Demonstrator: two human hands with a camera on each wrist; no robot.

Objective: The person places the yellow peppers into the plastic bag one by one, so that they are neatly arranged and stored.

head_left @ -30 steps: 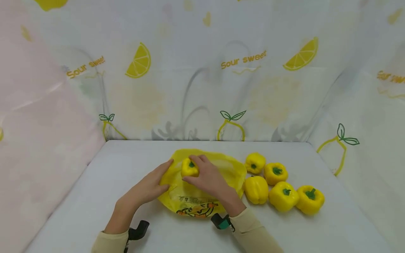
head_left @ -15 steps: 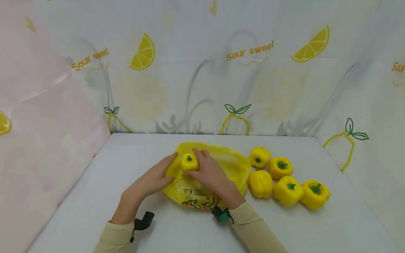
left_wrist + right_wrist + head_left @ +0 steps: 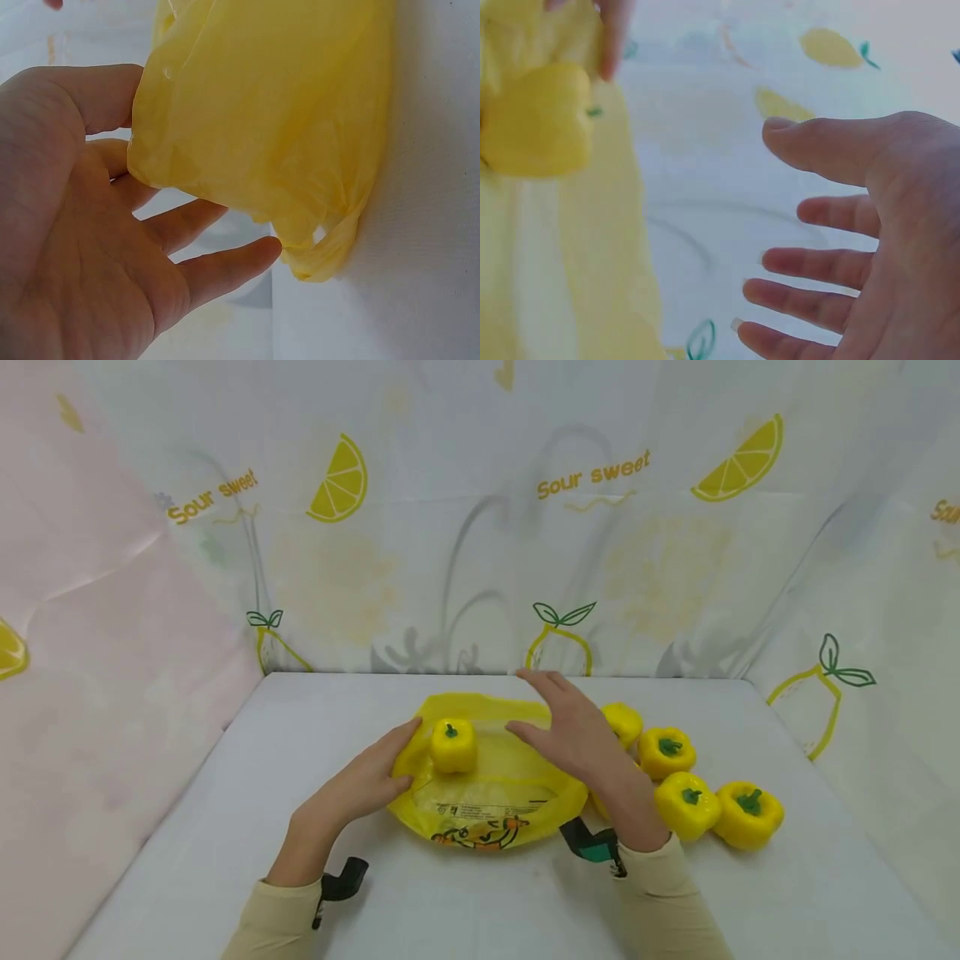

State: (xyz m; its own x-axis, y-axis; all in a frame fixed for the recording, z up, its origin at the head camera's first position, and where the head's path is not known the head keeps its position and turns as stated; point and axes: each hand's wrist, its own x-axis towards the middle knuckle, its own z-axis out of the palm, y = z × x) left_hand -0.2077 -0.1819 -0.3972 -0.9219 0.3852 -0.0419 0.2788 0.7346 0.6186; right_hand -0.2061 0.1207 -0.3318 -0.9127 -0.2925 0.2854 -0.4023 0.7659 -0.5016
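Note:
A yellow plastic bag lies on the table with its mouth spread wide. Just inside its left part sits a yellow bell pepper with a green stem, upright. My left hand touches the bag's left rim, fingers extended. In the left wrist view, the thumb tip is hidden behind the bag's yellow film, and the lowest finger touches a gathered part of the bag. My right hand is raised over the bag's right side, fingers spread, holding nothing. In the right wrist view, its fingers are apart from the pepper.
Right of the bag stand several more yellow bell peppers, some partly hidden by my right hand and forearm. The white table ends at a printed fabric backdrop, with fabric on both sides too.
My right hand has let go of the pepper in the bag and moved right and up, fingers opening. My left hand keeps to the bag's left rim. The head view shifted slightly.

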